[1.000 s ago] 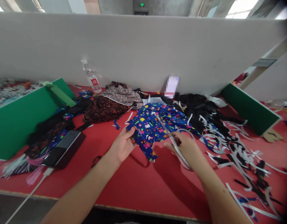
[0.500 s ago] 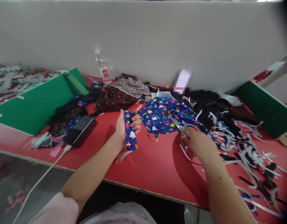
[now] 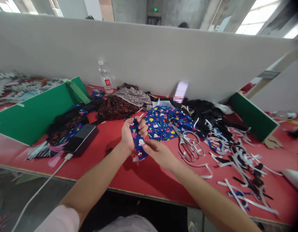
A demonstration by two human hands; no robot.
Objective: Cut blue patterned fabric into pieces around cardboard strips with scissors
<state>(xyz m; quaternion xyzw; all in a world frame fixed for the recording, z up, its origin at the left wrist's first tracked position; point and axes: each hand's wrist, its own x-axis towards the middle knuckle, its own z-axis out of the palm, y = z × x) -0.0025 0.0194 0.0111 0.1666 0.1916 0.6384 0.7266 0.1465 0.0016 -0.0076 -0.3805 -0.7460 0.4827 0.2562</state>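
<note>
The strip (image 3: 136, 137) slants nearward lengthwise, gripped by the left hand (image 3: 127, 137); the right hand (image 3: 158, 153) touches its lower edge. Pinching, I can't tell.

Scissors (image 3: 183, 138) on table (image 3: 144, 180), scraps (image 3: 253, 161) at right, bottle (image 3: 106, 82) back left (before the partition (image 3: 139, 54))

Red label (image 3: 107, 82) on the clear bottle (image 3: 102, 71): one white character, 纯. Green lit sign (image 3: 155, 10), high beyond the partition (image 3: 149, 54): marks too small to read from here.
</note>
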